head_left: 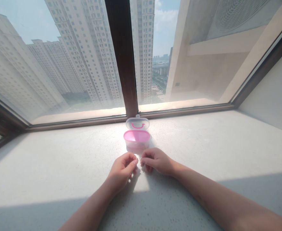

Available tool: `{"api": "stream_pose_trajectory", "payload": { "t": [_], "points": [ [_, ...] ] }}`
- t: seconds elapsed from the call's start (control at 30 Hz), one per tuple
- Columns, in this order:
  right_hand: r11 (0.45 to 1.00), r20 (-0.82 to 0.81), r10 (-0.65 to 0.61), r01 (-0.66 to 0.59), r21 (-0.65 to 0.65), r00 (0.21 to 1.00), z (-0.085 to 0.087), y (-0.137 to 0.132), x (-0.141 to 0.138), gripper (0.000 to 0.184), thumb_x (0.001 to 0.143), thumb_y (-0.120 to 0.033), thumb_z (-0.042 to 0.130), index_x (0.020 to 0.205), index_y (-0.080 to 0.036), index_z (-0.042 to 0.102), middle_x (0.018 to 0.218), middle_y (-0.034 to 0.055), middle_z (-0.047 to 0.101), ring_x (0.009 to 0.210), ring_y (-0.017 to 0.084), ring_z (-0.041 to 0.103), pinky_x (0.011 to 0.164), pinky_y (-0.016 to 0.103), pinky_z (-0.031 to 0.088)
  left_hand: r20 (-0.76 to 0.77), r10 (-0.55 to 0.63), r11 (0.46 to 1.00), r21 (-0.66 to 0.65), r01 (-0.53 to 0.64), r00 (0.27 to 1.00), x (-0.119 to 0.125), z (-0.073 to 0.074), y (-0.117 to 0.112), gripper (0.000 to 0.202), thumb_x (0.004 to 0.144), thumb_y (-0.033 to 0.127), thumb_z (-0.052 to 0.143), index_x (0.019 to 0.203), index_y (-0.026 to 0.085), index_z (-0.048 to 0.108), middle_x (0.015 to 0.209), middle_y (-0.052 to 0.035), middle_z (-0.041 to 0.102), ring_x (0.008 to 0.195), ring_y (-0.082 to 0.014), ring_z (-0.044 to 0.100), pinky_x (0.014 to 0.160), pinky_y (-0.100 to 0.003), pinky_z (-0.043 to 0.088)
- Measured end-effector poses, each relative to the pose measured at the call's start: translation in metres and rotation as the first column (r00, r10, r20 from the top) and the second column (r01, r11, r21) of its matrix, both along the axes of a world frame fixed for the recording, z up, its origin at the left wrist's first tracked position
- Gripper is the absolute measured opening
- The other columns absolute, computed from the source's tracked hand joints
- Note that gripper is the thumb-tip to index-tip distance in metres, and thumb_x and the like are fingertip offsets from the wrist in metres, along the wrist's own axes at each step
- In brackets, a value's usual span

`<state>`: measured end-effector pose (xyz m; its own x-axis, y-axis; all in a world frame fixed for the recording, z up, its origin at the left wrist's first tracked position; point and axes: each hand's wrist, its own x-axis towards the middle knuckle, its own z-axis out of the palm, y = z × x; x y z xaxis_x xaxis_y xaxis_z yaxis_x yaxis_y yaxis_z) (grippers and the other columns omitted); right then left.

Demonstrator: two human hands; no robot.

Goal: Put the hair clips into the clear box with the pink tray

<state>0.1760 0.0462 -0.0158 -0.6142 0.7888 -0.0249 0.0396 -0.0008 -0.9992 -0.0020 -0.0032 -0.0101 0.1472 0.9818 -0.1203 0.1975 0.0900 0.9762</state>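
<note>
A small oval pink plastic box (pixel 136 137) sits on the pale windowsill (pixel 203 141), its clear lid (pixel 137 123) swung up and leaning against the window frame. Just in front of the box, my left hand (pixel 122 170) and my right hand (pixel 155 160) meet fingertip to fingertip. Both have fingers curled into a pinch. Whatever lies between the fingertips is too small to make out. Neither hand touches the box.
A dark window post (pixel 123 57) rises right behind the box. Glass panes run along the back of the sill, with tall buildings outside. A white wall (pixel 276 93) closes off the right side. Bright sunlight falls across the sill's middle.
</note>
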Motion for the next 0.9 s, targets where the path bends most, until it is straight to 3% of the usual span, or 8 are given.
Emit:
{"api": "stream_pose_trajectory", "payload": {
  "t": [0.9],
  "points": [
    [1.000, 0.008, 0.011, -0.011, 0.014, 1.000, -0.0025, -0.0003, 0.0007, 0.012, 0.076, -0.017, 0.052, 0.069, -0.013, 0.060, 0.057, -0.0005, 0.058, 0.049, 0.010, 0.055, 0.046, 0.020, 0.043, 0.000, -0.014, 1.000, 0.025, 0.014, 1.000, -0.0015, -0.0012, 0.0009, 0.024, 0.084, 0.038, 0.053, 0.077, 0.015, 0.056, 0.059, 0.0007, 0.055, 0.051, -0.0099, 0.047, 0.048, -0.020, 0.036]
  ]
}}
